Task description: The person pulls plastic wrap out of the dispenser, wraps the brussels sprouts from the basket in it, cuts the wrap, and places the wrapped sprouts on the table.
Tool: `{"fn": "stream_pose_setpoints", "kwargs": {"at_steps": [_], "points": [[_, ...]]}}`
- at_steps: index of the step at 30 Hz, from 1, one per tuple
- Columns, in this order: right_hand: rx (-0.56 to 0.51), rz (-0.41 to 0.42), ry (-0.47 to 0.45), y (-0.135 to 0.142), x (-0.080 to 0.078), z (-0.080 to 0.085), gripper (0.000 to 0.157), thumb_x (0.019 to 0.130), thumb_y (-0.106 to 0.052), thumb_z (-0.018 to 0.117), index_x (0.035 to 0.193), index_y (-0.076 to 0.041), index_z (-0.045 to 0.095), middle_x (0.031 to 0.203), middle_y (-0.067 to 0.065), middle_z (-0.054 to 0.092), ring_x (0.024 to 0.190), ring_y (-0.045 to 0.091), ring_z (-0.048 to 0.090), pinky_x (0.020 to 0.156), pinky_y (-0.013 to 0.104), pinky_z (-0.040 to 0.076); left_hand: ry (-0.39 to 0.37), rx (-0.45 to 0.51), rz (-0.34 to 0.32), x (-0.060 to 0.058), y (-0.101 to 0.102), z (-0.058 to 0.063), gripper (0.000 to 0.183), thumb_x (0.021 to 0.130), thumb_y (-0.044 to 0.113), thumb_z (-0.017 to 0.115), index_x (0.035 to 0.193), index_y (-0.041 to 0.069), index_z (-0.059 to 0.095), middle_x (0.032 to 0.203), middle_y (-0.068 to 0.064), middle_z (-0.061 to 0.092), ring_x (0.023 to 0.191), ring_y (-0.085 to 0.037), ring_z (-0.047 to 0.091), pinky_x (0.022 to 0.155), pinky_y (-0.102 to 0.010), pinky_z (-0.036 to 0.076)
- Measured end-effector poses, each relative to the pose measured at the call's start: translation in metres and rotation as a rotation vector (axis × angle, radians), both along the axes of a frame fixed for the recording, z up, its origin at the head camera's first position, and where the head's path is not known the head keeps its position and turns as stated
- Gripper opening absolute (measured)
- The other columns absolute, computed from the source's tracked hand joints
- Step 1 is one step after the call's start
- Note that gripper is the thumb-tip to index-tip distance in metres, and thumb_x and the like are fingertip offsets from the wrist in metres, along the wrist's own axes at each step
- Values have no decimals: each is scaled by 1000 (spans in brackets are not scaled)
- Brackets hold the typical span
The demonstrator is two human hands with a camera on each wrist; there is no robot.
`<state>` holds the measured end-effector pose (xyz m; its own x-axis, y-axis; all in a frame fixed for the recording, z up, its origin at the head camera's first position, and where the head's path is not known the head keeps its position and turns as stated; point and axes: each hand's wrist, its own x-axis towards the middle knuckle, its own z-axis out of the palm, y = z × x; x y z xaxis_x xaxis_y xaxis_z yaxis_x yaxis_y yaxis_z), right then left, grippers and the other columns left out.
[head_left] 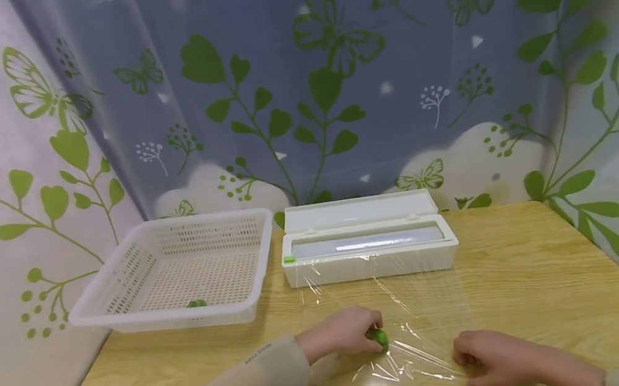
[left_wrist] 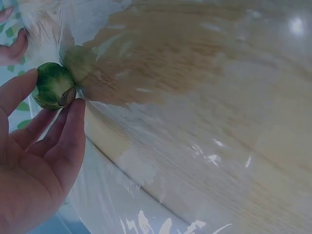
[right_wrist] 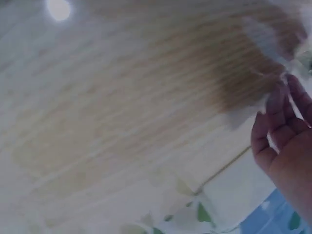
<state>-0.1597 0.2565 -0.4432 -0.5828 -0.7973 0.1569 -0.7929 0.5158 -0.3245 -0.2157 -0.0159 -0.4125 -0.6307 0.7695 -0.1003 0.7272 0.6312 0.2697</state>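
Note:
My left hand [head_left: 351,332] pinches a small green Brussels sprout [head_left: 379,338] between thumb and fingers. In the left wrist view, the sprout [left_wrist: 54,84] touches a sheet of clear plastic wrap, its cut stem end showing. That plastic wrap [head_left: 404,305] stretches toward me over the table from a white wrap dispenser [head_left: 372,266] with its lid raised. To the right, my right hand [head_left: 496,358] pinches the near edge of the wrap, drawing creases toward the sprout. The right wrist view has the fingertips [right_wrist: 275,105] together at a blurred fold of film.
A white plastic basket [head_left: 167,316] stands at the left, with another green sprout [head_left: 197,304] partly visible inside behind its front rim. A small green slider [head_left: 290,259] sits at the dispenser's left end. Patterned curtains [head_left: 295,157] hang behind the wooden table [head_left: 541,276].

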Motion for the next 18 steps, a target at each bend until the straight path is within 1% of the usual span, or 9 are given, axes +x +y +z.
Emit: {"fn": "stream_pose_setpoints", "kwargs": {"at_steps": [1, 3, 6, 8, 10, 12, 15, 16, 18], "points": [[26, -8, 64, -2, 2, 1, 31, 64, -27, 72, 74, -20, 44, 68, -18, 31, 56, -3, 30, 47, 14, 28, -2, 2, -1, 0, 0, 0, 21, 74, 22, 69, 89, 10, 60, 72, 9, 53, 65, 0, 46, 60, -10, 38], [90, -20, 206, -8, 8, 2, 29, 62, -27, 72, 71, -21, 44, 65, -17, 31, 52, -2, 30, 45, 16, 26, -14, 0, -1, 1, -1, 0, 22, 74, 23, 69, 89, 10, 60, 72, 9, 53, 64, 0, 46, 59, -10, 38], [182, -25, 403, -18, 14, 2, 24, 59, -18, 69, 64, -19, 45, 57, -14, 33, 46, 2, 33, 42, 20, 25, -29, -8, 6, 3, -2, 0, 25, 73, 23, 70, 92, 9, 60, 72, 9, 52, 63, 0, 45, 58, -10, 38], [240, -28, 470, -23, 17, 2, 23, 59, -12, 67, 61, -17, 45, 53, -10, 36, 44, 5, 36, 42, 22, 26, -35, -12, 14, 4, -2, 0, 26, 73, 24, 70, 92, 9, 60, 72, 10, 51, 63, 0, 44, 57, -11, 38], [282, -33, 522, -26, 18, 2, 23, 54, -9, 66, 59, -16, 45, 51, -8, 36, 43, 7, 36, 42, 23, 26, -18, -15, 12, 5, -2, 0, 26, 73, 24, 70, 92, 9, 59, 71, 10, 50, 63, 0, 43, 57, -11, 38], [311, -35, 582, -27, 17, 1, 23, 54, -8, 66, 58, -15, 44, 51, -6, 36, 42, 8, 36, 43, 23, 26, -6, -13, 9, 4, -2, 0, 26, 73, 25, 70, 92, 9, 59, 72, 10, 50, 63, 0, 43, 57, -11, 37], [309, -23, 672, -27, 15, -2, 23, 54, -7, 64, 57, -14, 42, 50, -5, 35, 41, 10, 35, 43, 23, 24, 2, -8, 5, 3, -3, 1, 29, 73, 25, 70, 95, 8, 59, 72, 9, 51, 63, 0, 44, 57, -11, 38], [310, -25, 684, -26, 14, -2, 23, 54, -8, 64, 56, -14, 42, 50, -5, 35, 41, 10, 34, 43, 23, 24, -13, 0, 12, 3, -3, 1, 30, 73, 24, 70, 96, 7, 59, 73, 9, 52, 64, -1, 44, 58, -12, 38], [297, -40, 680, -26, 11, -3, 22, 55, -11, 64, 56, -14, 42, 50, -5, 36, 41, 10, 36, 42, 23, 25, -39, 15, 30, 2, -4, 2, 34, 74, 24, 70, 100, 6, 58, 76, 7, 53, 65, -2, 45, 58, -13, 39]]}}
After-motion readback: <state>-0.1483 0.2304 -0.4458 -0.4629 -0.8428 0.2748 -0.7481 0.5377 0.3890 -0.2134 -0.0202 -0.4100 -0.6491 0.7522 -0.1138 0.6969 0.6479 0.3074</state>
